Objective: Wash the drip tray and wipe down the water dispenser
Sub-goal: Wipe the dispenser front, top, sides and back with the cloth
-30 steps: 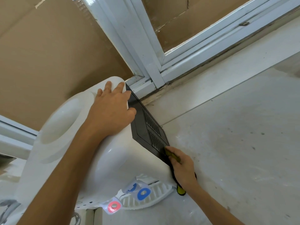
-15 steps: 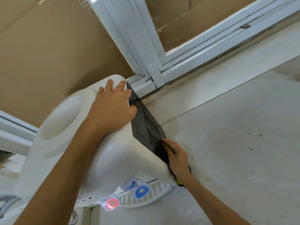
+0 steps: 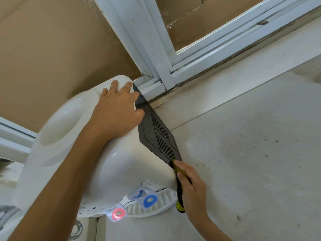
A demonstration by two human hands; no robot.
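Left hand flat, fingers spread, pressing the water dispenser top; right hand grips a yellow-black cloth against the black side panel. Panel's long axis runs up-left from the right hand; drip tray sits just left of it.

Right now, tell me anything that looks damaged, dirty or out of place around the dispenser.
The window frame beside the dispenser has chipped paint and dark grime along its base. The counter is speckled with dark spots. The dispenser itself shows no damage; the right hand presses a cloth on its black panel.
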